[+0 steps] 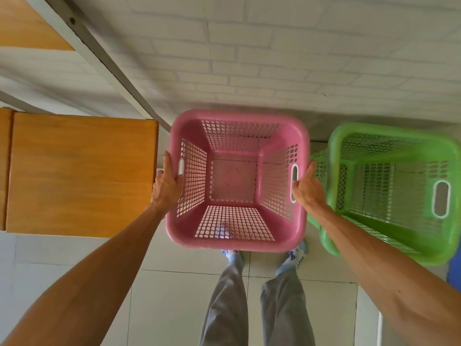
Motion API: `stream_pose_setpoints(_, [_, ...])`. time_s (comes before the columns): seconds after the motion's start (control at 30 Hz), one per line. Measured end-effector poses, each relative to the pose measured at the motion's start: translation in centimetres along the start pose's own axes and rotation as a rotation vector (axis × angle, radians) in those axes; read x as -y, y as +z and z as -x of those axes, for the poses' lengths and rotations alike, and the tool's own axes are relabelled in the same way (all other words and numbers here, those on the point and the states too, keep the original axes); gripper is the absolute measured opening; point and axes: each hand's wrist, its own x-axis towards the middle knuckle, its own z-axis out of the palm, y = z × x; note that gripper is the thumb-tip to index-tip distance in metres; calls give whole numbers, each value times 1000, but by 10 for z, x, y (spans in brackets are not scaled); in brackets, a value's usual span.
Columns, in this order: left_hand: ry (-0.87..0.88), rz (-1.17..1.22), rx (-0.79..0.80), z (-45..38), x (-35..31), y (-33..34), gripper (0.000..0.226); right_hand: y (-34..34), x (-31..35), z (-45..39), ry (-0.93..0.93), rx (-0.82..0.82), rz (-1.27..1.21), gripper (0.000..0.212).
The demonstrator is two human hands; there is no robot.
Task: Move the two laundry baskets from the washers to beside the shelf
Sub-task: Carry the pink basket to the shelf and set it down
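An empty pink laundry basket with mesh walls is straight below me, between the wooden shelf and the green basket. My left hand lies flat against its left rim by the handle slot. My right hand presses on the right rim at the other handle slot. Whether the pink basket rests on the floor or hangs just above it, I cannot tell. An empty green laundry basket stands on the floor to the right, close against the pink one.
A wooden shelf with white metal posts fills the left side, its edge next to the pink basket. A white brick-pattern wall runs behind both baskets. My feet in patterned socks stand on the pale tiled floor. Something blue shows at the right edge.
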Motion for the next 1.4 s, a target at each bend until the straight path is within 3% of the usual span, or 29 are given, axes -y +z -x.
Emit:
stream_pose_setpoints(0.23, [164, 80, -110, 81, -67, -63, 68, -82, 8, 54, -100, -124, -79, 60])
stream_pose_setpoints(0.43, [86, 315, -194, 189, -127, -142, 63, -187, 11, 139, -166, -189, -254, 40])
stream_pose_setpoints(0.7, [12, 538, -351, 358, -166, -204, 61, -276, 1, 256, -331, -168, -351, 40])
stream_pose_setpoints(1.03, [-187, 588, -706, 541, -100, -267, 55, -297, 88, 392, -706, -5, -190, 36])
stream_pose_setpoints(1.4, [-500, 712, -1056, 729, 79, -282, 60, -170, 225, 566, -1174, 143, 51, 40])
